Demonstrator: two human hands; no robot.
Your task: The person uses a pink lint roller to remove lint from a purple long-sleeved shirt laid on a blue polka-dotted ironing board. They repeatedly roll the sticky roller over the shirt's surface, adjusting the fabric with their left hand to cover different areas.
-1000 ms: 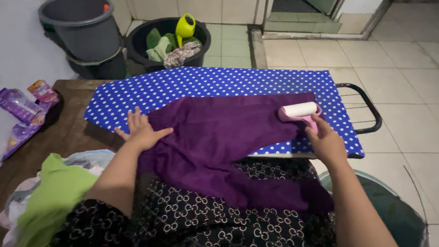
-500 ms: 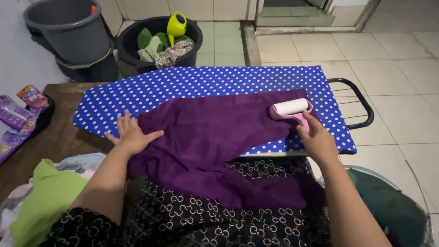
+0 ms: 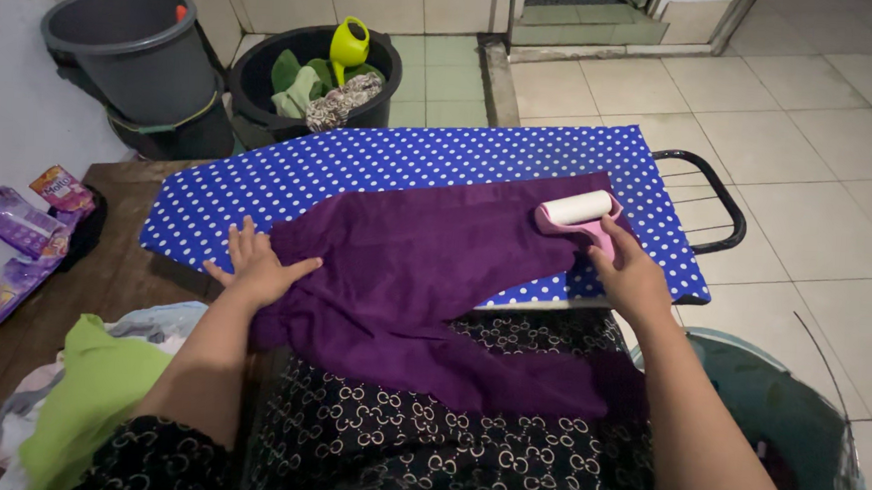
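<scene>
Lint roller (image 3: 579, 211) and purple cloth (image 3: 425, 264) unmoved; both hands as before.

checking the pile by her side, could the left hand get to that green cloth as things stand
Probably yes. The left hand lies flat on the purple garment, holding nothing, and the green cloth sits uncovered on top of the pile beside that arm.

Purple sachet packets (image 3: 14, 225) and a small red-orange packet (image 3: 59, 187) lie at far left.
</scene>
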